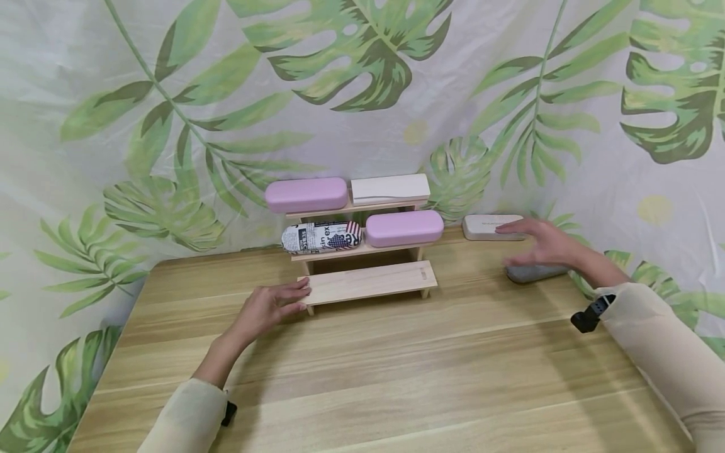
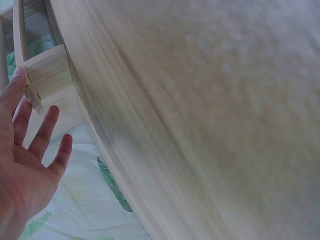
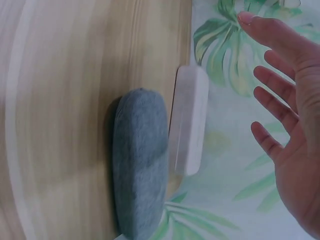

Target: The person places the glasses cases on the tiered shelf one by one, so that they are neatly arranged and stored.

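My left hand (image 1: pixel 265 311) touches the left end of the bottom step of a wooden tiered rack (image 1: pixel 368 283). In the left wrist view its fingers are spread and fairly straight beside the rack's end. Over on the right, my right hand (image 1: pixel 544 242) hovers above a grey fabric glasses case (image 3: pixel 142 160), partly hidden by it in the head view. Behind that lies a white glasses case (image 1: pixel 478 228). The right hand's fingers are spread with nothing between them, apart from both cases in the right wrist view.
On the rack's top step sit a pink case (image 1: pixel 306 195) and a white case (image 1: pixel 391 190). The middle step holds a newsprint-patterned case (image 1: pixel 320 237) and another pink case (image 1: pixel 404 228). A leaf-print curtain (image 1: pixel 362 138) hangs behind the wooden table (image 1: pixel 362 377).
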The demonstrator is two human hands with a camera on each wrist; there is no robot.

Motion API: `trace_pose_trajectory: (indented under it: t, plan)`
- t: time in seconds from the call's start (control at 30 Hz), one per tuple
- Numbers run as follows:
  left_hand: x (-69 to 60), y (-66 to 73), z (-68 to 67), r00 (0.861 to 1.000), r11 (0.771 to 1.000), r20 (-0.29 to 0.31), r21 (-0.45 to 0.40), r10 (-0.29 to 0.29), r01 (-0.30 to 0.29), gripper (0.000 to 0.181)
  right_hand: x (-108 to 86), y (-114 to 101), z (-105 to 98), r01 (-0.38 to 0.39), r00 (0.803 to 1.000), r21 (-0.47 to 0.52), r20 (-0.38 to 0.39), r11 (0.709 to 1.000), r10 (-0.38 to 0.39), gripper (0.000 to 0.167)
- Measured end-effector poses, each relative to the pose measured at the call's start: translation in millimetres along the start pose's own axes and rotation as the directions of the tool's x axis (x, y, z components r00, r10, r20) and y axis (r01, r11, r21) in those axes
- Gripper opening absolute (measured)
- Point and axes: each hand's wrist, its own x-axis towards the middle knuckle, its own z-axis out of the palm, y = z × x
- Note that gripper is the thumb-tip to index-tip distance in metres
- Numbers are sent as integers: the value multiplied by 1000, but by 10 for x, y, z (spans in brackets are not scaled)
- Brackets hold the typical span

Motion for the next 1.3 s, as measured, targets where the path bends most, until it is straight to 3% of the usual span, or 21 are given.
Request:
trace_pose_trajectory:
  t: [0.33, 0.67, 1.0, 1.3]
  plan:
    - [-3, -6, 1, 1000, 1000, 6, -6, -17, 17, 36, -183, 117, -19, -166, 982, 28, 99, 986, 163, 69]
    - [-3, -8, 3, 1000, 1000, 3, -9, -13, 13, 36, -345, 220, -19, -236, 958, 45, 177, 971, 225, 77]
    - [-5, 1, -2, 1000, 1000, 3, -9, -19, 19, 36, -500, 419, 66, -240, 951, 6, 200, 971, 234, 79]
    - [0, -2, -2, 1000, 1000, 9, -9, -17, 17, 36, -600, 525, 115, -219, 963, 7, 163, 976, 215, 74]
